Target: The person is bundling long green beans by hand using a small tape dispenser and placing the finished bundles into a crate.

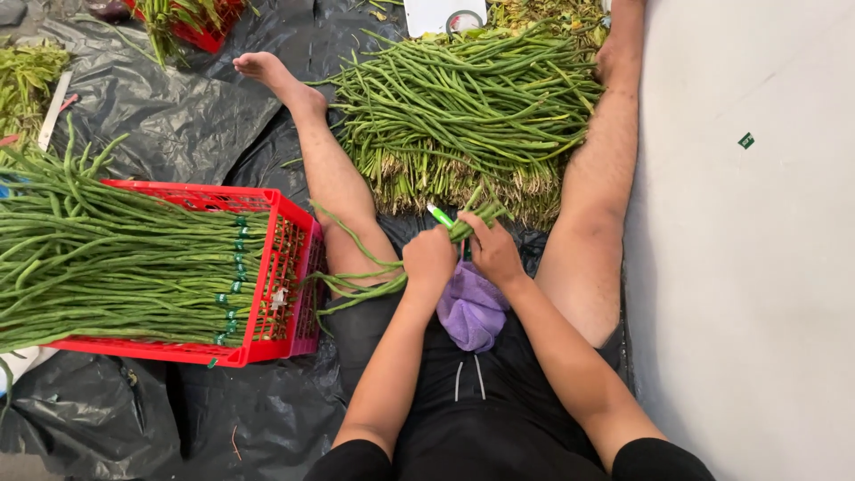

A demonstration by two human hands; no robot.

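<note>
Where the two fists meet, hard to tell how the bright green strip (439, 215) is wound — only its short end pokes out above the left hand (429, 258), and the fingers of both hands are turned away from the camera. Cut off at the frame's left edge: the long tips of the beans piled on the red crate (283, 278). Cut off at the top too: a white board (443, 13) and a second red crate (207, 36). Hidden under the forearms: most of the purple cloth (470, 310) in the lap.

Left grip clenched around the small bundle of long beans (392, 272), held between the knees; loose ends trailing left, toward the crate. Right hand (492, 251) also closed on the same bundle, just beside the left, pinching near the cut stems.

Around the hands: a big heap of loose long beans (463, 107) on the floor between the outstretched bare legs, just beyond the hands. Tied bundles (116, 263) with green bands stacked across the red crate, left of the left knee. Black plastic sheet (178, 116) spread under everything — bare grey floor (748, 267) to the right. More greens (27, 71) at the far upper left.
</note>
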